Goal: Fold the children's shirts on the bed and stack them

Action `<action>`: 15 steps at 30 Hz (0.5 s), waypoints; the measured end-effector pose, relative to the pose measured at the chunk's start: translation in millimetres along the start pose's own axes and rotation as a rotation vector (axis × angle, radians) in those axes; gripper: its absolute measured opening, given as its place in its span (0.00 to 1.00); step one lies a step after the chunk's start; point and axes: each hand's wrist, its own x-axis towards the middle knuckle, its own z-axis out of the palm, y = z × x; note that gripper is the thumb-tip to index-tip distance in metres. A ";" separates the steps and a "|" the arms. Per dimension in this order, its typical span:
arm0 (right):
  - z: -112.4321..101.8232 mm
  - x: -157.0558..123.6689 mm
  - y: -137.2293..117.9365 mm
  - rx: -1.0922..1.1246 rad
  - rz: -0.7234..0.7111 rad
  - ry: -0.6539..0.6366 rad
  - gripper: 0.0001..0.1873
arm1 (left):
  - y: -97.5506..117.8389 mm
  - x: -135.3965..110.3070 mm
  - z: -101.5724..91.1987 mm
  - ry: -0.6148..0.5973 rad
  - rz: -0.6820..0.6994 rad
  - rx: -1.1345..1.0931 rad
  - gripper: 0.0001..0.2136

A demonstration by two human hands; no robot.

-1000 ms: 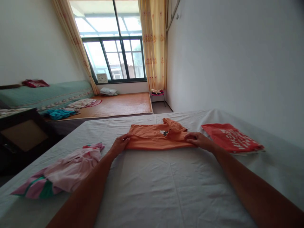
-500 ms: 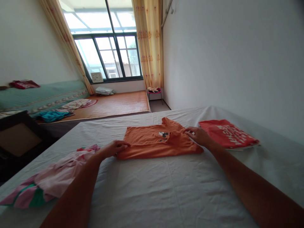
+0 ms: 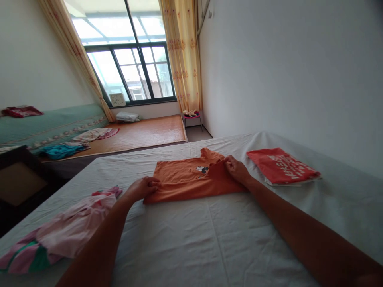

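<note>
An orange T-shirt with a cartoon mouse print lies on the white sheet, its near side folded over toward the middle. At its left end, the hem, my left hand has its fingers closed on the cloth. My right hand pinches the shirt at the right, near the collar and shoulder, where the folded part is slightly raised. Part of the print is covered by the fold. To the right of my right hand lies a folded red garment with white lettering. A crumpled pink garment is beside my left forearm.
The white sheet covers the bed under the clothes and runs up to the wall at the right. Beyond it stands another bed with a brown mat and scattered clothes. A small stool is by the curtain.
My right hand has shifted slightly left and drawn the sleeve side of the shirt inward, covering more of the print. My left hand stays at the hem. The view has turned slightly right.
</note>
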 end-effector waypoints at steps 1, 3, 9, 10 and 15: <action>-0.3 -0.3 0.7 0.009 0.027 -0.005 0.12 | 2.5 0.3 0.8 0.050 0.005 0.062 0.17; 1.1 -0.2 4.3 0.039 0.082 -0.028 0.16 | 11.3 0.9 2.7 0.152 0.033 0.148 0.17; 3.1 1.1 13.0 0.257 0.240 -0.094 0.23 | 79.7 5.4 20.7 0.127 0.239 0.003 0.15; 1.9 0.6 12.4 0.268 0.237 -0.106 0.21 | 95.9 6.8 27.0 0.098 0.287 -0.018 0.15; -7.1 -2.8 7.2 0.288 0.110 -0.135 0.18 | 168.4 21.9 67.0 0.038 0.364 0.000 0.14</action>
